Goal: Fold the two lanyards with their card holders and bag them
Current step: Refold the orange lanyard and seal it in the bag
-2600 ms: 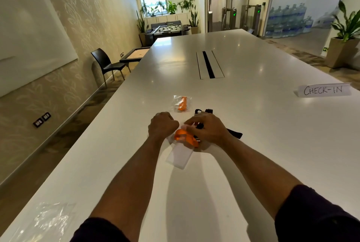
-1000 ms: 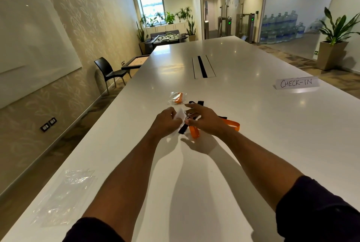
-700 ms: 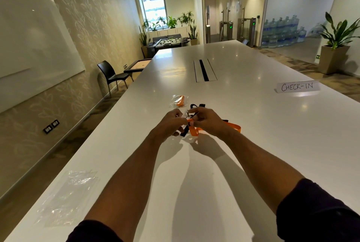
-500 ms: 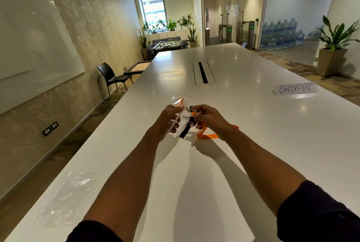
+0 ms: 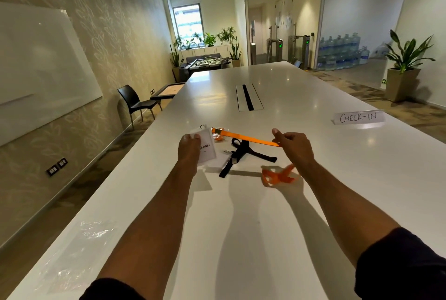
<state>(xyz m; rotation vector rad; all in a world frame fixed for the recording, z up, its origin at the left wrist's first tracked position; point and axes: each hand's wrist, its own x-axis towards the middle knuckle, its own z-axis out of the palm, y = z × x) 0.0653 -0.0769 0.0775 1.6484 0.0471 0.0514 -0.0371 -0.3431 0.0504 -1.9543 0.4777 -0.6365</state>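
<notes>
Head view, contents as follows.

Your left hand (image 5: 189, 147): raised above the white table (image 5: 241, 239), fingers closed on a clear card holder (image 5: 205, 146) pinched at its left edge. The card faces you and reads "Kohli" in part; a small ring shows at its top corner.

Orange lanyard (image 5: 243, 136): clipped at the card holder's top, drawn taut to the right across the gap between your hands. Its far end passes through your right hand (image 5: 293, 148), whose fingers are curled round the strap with the thumb up. The remainder hangs below that hand as a blurred orange loop just above the tabletop.

Black lanyard (image 5: 241, 152): lying on the table between and beyond your hands, under the stretched orange strap, not touched by either hand. A second clear holder seems to lie at its left end, partly hidden behind the held card; details cannot be made out.

Small item with orange content: on the table behind the card holder, mostly hidden.

Clear plastic bag (image 5: 79, 251): flat on the table near its left edge, well apart from your hands, close to you.

"CHECK-IN" sign (image 5: 358, 117): standing on the table to the right, farther away.

Cable slot (image 5: 248, 101): set into the table's middle, beyond the lanyards.
</notes>
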